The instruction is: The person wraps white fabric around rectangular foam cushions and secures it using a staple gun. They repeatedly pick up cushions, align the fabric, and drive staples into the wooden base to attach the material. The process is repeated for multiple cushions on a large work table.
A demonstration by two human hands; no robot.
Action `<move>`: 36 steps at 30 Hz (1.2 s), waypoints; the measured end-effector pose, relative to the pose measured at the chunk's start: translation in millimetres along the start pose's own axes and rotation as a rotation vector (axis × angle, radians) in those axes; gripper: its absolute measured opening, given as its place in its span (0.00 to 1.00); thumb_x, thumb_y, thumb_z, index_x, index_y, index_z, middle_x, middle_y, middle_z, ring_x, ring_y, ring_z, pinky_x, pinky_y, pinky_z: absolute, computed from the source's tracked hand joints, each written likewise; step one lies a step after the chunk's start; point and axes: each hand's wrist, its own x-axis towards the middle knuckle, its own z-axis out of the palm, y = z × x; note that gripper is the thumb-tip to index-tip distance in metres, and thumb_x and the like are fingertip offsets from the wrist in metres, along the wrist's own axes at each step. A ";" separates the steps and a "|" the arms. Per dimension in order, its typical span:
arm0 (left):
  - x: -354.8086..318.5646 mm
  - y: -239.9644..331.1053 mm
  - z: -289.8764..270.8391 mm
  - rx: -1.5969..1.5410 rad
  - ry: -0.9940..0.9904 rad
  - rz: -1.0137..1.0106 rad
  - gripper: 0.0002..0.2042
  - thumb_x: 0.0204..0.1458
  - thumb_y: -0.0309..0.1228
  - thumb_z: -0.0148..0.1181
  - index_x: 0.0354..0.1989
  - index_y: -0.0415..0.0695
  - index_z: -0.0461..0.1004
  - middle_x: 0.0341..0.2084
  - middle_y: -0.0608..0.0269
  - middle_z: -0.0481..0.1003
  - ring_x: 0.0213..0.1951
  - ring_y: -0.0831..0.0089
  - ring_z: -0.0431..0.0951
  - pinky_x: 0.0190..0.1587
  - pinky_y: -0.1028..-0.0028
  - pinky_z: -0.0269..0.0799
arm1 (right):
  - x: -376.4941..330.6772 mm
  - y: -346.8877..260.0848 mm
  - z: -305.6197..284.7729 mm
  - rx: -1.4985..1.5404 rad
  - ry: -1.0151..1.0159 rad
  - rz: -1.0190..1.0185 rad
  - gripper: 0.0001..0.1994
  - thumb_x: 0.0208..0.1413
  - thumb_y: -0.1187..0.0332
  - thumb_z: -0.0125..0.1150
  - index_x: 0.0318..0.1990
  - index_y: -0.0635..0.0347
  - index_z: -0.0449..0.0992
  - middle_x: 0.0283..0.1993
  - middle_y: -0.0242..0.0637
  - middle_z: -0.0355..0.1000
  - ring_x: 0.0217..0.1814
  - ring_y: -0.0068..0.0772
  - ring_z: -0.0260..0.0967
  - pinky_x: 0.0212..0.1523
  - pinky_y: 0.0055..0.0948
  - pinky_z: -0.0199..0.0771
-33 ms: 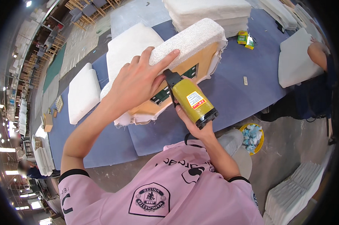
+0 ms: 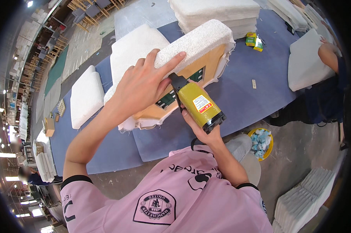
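A white fabric-covered seat cushion (image 2: 200,42) is tilted up on its edge, showing a wooden underside with dark green webbing and loose frayed cloth along the rim. My left hand (image 2: 138,87) grips its upper edge, index finger stretched along the fabric and thumb on the underside. My right hand (image 2: 202,134) is wrapped round a yellow and black staple gun (image 2: 195,99). The tool's black head lies against or close to the cushion's edge, beside my left thumb; exact contact is hidden. Most of my right fingers are behind the tool.
More white cushions (image 2: 138,42) lie behind and left on the blue-covered table (image 2: 245,97); a stack (image 2: 218,15) stands at the back. Small green-yellow boxes (image 2: 254,40) sit nearby. At right, another person's arm (image 2: 329,58) reaches to a cushion. A yellow bucket (image 2: 271,145) holds scraps.
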 end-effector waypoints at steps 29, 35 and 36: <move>-6.9 -82.5 1.9 -0.905 -0.389 -0.261 0.37 0.71 0.63 0.27 0.79 0.53 0.58 0.74 0.52 0.62 0.74 0.55 0.63 0.74 0.63 0.58 | -4.0 -14.2 33.3 -0.110 -0.169 -0.141 0.42 0.52 0.77 0.67 0.76 0.59 0.55 0.51 0.39 0.75 0.52 0.31 0.74 0.59 0.33 0.73; -15.7 -45.9 -8.9 -0.523 -0.228 -0.334 0.31 0.74 0.57 0.29 0.79 0.56 0.55 0.64 0.41 0.71 0.60 0.43 0.76 0.65 0.54 0.69 | 6.8 -6.2 27.9 -0.054 -0.207 -0.048 0.43 0.50 0.78 0.65 0.76 0.56 0.56 0.46 0.34 0.74 0.49 0.27 0.73 0.55 0.28 0.74; -17.9 -38.3 -8.2 -0.426 -0.183 -0.321 0.29 0.74 0.55 0.31 0.79 0.57 0.55 0.62 0.38 0.72 0.56 0.41 0.78 0.62 0.52 0.72 | 9.2 -4.8 27.5 -0.069 -0.208 -0.053 0.43 0.50 0.78 0.64 0.76 0.55 0.56 0.46 0.34 0.74 0.49 0.27 0.73 0.55 0.28 0.74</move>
